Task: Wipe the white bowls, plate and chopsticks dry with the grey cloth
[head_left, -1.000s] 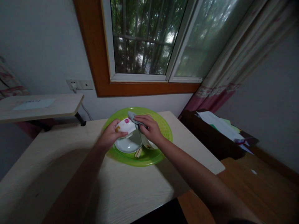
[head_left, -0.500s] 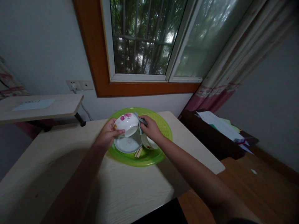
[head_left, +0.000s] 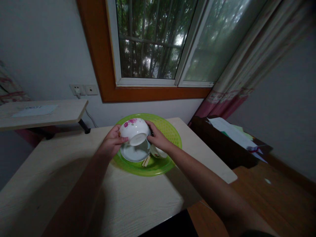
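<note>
A white bowl [head_left: 135, 130] with pink flowers is tilted above the green basin [head_left: 174, 133], its foot facing me. My left hand [head_left: 113, 141] grips it from the left, thumb across the outer side. At the bowl's right edge is my right hand [head_left: 156, 135], closed around a grey cloth [head_left: 150, 131] that is mostly hidden between fingers and bowl. Below, in the basin, lies a white plate [head_left: 134, 154]. A second flowered bowl [head_left: 158, 152] leans beside it, partly under my right wrist. Pale wooden chopsticks [head_left: 146, 161] poke out between the two.
The basin stands on a pale wooden table [head_left: 138, 197]. A raised shelf [head_left: 61, 110] with a paper label is at the left. A window [head_left: 153, 42] lies behind, and papers [head_left: 234, 135] rest on a dark box-like piece at the right.
The bowl has turned in my left hand, so its foot now shows more and faces me. My right hand with the cloth has shifted from over the bowl to its right edge.
</note>
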`<state>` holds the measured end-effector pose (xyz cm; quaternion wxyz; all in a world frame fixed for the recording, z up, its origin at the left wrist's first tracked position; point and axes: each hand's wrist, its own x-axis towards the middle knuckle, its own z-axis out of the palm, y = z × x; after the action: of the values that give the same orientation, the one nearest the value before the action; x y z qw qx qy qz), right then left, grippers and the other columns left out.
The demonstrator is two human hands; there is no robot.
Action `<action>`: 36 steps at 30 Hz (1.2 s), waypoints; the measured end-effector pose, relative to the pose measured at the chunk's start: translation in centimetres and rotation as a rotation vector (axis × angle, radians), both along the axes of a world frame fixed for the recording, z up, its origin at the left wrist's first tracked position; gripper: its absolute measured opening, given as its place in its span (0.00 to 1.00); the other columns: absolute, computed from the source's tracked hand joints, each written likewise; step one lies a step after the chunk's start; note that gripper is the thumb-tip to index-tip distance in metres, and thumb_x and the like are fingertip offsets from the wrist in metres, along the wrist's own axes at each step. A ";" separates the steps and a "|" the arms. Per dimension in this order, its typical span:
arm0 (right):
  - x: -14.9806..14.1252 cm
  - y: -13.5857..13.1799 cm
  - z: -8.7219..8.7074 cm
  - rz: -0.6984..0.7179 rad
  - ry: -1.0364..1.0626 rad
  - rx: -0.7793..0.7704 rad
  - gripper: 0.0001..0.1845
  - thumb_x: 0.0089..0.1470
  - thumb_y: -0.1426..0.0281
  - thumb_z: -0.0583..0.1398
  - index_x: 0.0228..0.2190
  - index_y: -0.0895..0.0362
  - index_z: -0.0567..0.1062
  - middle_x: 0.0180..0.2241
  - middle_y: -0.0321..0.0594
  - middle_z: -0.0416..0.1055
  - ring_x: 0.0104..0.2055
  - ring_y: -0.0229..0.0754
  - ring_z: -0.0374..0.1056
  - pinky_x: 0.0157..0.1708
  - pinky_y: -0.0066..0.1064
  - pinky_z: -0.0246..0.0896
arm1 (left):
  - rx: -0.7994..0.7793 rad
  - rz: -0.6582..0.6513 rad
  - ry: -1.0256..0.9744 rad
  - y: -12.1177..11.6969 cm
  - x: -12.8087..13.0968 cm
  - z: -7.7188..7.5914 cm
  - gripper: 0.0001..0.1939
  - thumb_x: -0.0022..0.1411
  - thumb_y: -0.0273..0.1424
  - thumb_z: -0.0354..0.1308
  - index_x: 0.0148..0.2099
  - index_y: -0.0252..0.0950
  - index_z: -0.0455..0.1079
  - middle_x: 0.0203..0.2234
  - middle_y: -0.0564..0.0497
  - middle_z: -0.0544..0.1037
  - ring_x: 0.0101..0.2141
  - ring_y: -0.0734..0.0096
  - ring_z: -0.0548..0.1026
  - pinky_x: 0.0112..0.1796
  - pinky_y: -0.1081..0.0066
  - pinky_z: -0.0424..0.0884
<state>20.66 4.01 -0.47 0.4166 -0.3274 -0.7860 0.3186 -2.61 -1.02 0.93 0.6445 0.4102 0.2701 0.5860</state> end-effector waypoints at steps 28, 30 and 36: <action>0.5 -1.2 1.2 0.025 0.210 -0.079 0.41 0.38 0.73 0.56 0.58 0.50 0.62 0.56 0.41 0.62 0.58 0.54 0.59 0.63 0.50 0.53 | 0.077 0.001 0.187 -0.3 0.8 0.4 0.30 0.43 0.27 0.74 0.48 0.37 0.67 0.50 0.45 0.75 0.52 0.59 0.72 0.52 0.64 0.68; 0.6 -1.2 1.2 0.038 0.199 -0.071 0.41 0.37 0.73 0.56 0.57 0.50 0.62 0.57 0.40 0.62 0.59 0.54 0.59 0.64 0.50 0.52 | 0.084 -0.013 0.187 -0.3 0.8 0.4 0.30 0.44 0.27 0.74 0.49 0.38 0.67 0.51 0.45 0.74 0.53 0.58 0.71 0.53 0.64 0.67; 0.6 -1.5 1.6 0.051 0.122 -0.036 0.41 0.37 0.73 0.56 0.57 0.51 0.63 0.56 0.41 0.62 0.59 0.54 0.59 0.64 0.50 0.52 | 0.084 -0.020 0.223 -0.3 0.9 0.4 0.29 0.44 0.26 0.74 0.48 0.37 0.68 0.48 0.47 0.74 0.51 0.61 0.71 0.51 0.66 0.68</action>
<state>21.30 2.54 1.11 0.4493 -0.2947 -0.7615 0.3626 -1.75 -1.37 1.35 0.5984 0.5022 0.3113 0.5411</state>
